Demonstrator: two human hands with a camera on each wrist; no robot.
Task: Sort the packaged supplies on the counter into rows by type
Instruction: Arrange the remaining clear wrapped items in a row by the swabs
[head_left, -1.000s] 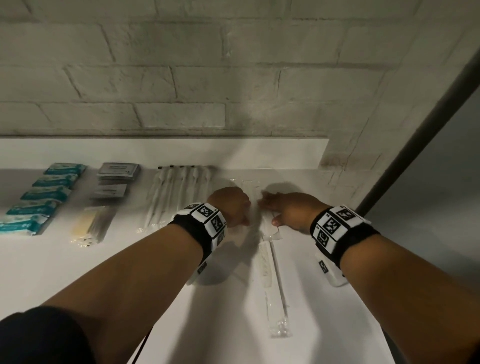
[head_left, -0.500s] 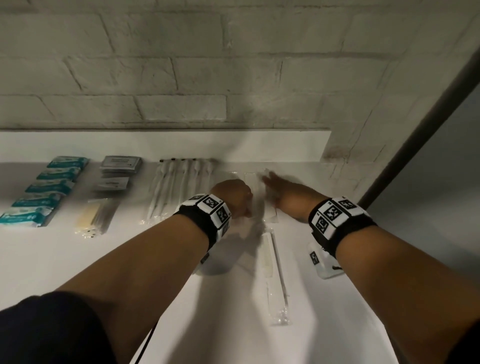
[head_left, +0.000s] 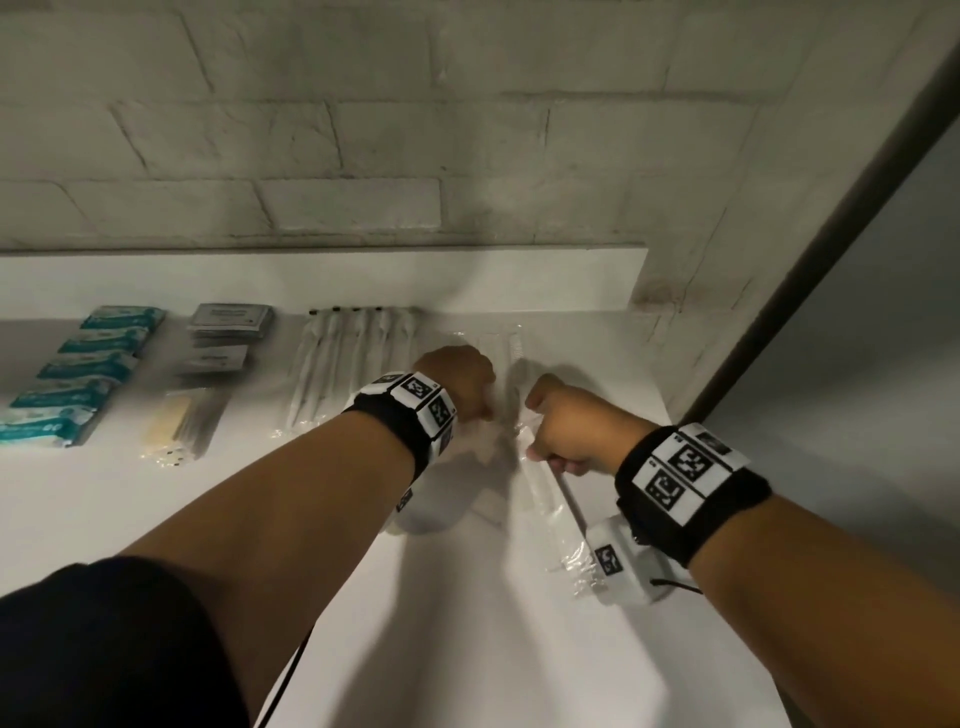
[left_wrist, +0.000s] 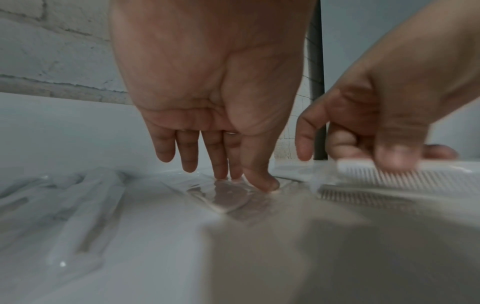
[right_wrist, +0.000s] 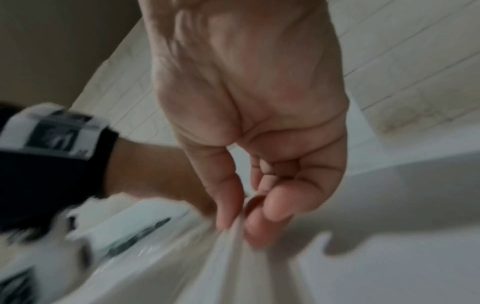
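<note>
My left hand (head_left: 465, 387) (left_wrist: 228, 176) presses straight fingers down on a clear plastic packet (left_wrist: 231, 194) lying on the white counter (head_left: 467, 649). Just to its right, my right hand (head_left: 550, 431) (right_wrist: 239, 224) pinches the far end of a clear-wrapped white comb (head_left: 545, 501) (left_wrist: 415, 176) between thumb and fingers. This comb runs back towards me under the right wrist. Another wrapped comb (head_left: 506, 345) lies beyond both hands near the wall ledge.
Sorted rows fill the left of the counter: teal packets (head_left: 78, 374), grey sachets (head_left: 228, 332), yellowish stick packets (head_left: 176, 431) and long white wrapped sticks (head_left: 353, 358). A brick wall (head_left: 467, 156) rises behind, and a dark post (head_left: 779, 312) borders the right.
My right hand drew back from its forward reach toward the wall and closed on the end of the near comb packet. The left hand stayed almost where it was.
</note>
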